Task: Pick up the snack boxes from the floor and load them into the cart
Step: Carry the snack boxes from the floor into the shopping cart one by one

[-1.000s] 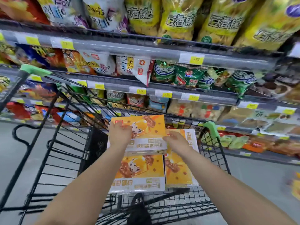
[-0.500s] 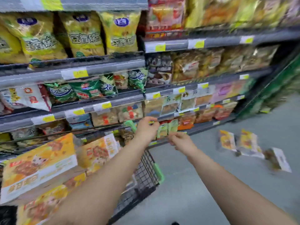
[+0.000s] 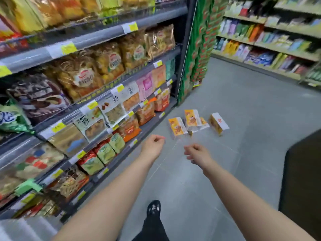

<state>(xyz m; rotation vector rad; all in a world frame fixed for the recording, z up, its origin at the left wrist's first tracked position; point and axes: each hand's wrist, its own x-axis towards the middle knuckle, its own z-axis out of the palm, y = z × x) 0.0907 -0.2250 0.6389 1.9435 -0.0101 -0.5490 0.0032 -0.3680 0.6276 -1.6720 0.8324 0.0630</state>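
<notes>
Nearest: a dark shoe (image 3: 153, 207) planted on the grey floor (image 3: 243, 105), one leg ahead of the body. Both forearms reach forward and down. The left hand (image 3: 153, 145) is empty, fingers loosely curled. The right hand (image 3: 197, 152) is likewise empty, fingers loose and slightly blurred. Neither touches anything.

Low left edge: a green plastic piece (image 3: 28, 186) against the shelf front, possibly a corner of the cart; cannot tell. The cart is otherwise out of view. Risk: loading means turning, boxes in hand, toward something unseen, so a box could clip the rim or miss.

Left: the snack shelf (image 3: 111, 39), bags packed to its lip, runs close by the left arm. Risk: an elbow could sweep a bag off the lower tiers on the bend down.

Right: a dark block (image 3: 302, 180), unidentified, narrows the aisle.

Beyond the hands and well apart from them: the snack boxes (image 3: 191, 120) sit clustered on the floor near the shelf's end. Some stand upright and some lean on each other, with the right-most box (image 3: 218, 123) just off to one side. Count uncertain, four or five.
- They prop each other, so lifting one likely topples its neighbour.
- The faces look glossy and flat, so two taken in one hand could let one slide out.
- The small ones behind could be overlooked.

Far: another shelf run (image 3: 271, 32) across the aisle, blurred.
</notes>
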